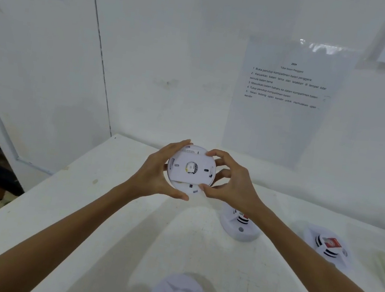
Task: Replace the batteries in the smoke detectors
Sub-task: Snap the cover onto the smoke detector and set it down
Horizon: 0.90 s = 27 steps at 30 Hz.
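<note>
My left grip (158, 173) and right grip (233, 183) clamp the detector (192, 168) by its rim, above the bench's (103, 207) far edge. If I twist too hard it could slip and drop.

Detector (191, 170) I hold: white back, dark slots, yellow fleck at centre. Nearest unit (166, 288) and right unit (328, 243) on the white counter (102, 219): white shells, black vent stripes, red labels, white mark. Wall sheet (281, 123): white, black print.

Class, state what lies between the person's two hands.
In the head view, a white smoke detector, back toward the camera, lies between the left hand and right hand, gripped by both.
</note>
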### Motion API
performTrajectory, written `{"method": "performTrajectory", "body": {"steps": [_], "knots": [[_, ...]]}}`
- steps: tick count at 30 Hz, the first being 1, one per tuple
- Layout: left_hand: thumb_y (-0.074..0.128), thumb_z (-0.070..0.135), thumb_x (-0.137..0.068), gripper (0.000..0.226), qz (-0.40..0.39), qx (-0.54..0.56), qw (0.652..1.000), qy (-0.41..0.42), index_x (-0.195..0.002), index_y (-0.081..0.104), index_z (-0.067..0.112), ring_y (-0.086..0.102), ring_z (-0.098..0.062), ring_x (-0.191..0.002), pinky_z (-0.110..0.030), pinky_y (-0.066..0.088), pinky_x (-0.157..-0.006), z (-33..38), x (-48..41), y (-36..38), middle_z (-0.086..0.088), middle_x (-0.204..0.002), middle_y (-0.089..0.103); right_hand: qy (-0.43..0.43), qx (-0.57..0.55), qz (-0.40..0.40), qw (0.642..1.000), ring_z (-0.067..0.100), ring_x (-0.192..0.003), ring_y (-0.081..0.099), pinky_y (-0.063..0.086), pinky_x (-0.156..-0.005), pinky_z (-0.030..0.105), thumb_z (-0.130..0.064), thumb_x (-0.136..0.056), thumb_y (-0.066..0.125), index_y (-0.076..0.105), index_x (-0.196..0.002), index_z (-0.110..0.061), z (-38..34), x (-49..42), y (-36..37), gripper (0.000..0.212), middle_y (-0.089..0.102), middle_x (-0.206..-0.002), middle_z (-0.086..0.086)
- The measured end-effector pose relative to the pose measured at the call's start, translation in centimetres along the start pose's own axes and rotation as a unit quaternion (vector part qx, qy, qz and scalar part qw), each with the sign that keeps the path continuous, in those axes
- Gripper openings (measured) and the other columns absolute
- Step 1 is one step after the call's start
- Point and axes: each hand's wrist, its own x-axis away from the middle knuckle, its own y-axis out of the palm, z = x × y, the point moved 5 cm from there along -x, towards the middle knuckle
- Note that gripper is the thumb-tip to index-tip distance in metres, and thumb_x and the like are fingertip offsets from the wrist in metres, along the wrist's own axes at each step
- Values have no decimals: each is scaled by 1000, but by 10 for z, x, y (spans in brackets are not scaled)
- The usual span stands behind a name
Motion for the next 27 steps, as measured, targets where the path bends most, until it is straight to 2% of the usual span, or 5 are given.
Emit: {"method": "performTrajectory", "body": {"steps": [5, 9, 16, 19, 27], "knots": [[85, 49, -43, 111, 4, -39, 999, 9, -137, 37, 15, 45, -1, -119, -15, 47, -88, 0, 2, 0, 11, -134, 44, -14, 55, -28, 998, 6, -65, 64, 50, -74, 15, -18, -61, 85, 52, -113, -38, -1, -3, 0, 64, 64, -93, -5], [85, 45, -41, 103, 14, -43, 999, 10, -129, 46, 8, 49, -2, -113, -10, 46, -79, 3, 3, -1, 3, -127, 49, -50, 154, -88, 983, 7, -89, 55, 47, -72, 21, -36, -64, 83, 49, -122, -42, 0, -11, 0, 68, 57, -105, -3], [84, 45, -40, 100, -1, -47, 999, 13, -127, 47, 12, 50, 1, -110, -8, 44, -79, 6, 3, 3, 3, -124, 51, -213, 314, -46, 924, 10, -94, 35, 41, -70, 20, -54, -64, 68, 55, -118, -17, -8, -12, 3, 66, 48, -105, 4], [83, 46, -40, 100, -4, -49, 999, 11, -127, 47, 11, 49, 2, -109, -8, 43, -81, 6, 5, 5, 4, -124, 51, -234, 322, -62, 916, 11, -90, 36, 44, -72, 30, -54, -63, 64, 48, -115, -17, -9, -13, 6, 66, 50, -100, 4], [86, 42, -39, 101, -1, -26, 1000, 13, -127, 46, 16, 50, 0, -110, -11, 45, -84, 6, 5, 10, 3, -124, 50, -245, 337, -141, 898, 13, -89, 31, 26, -77, 14, -38, -57, 78, 52, -110, -4, -13, -23, 7, 68, 46, -98, 8]]}}
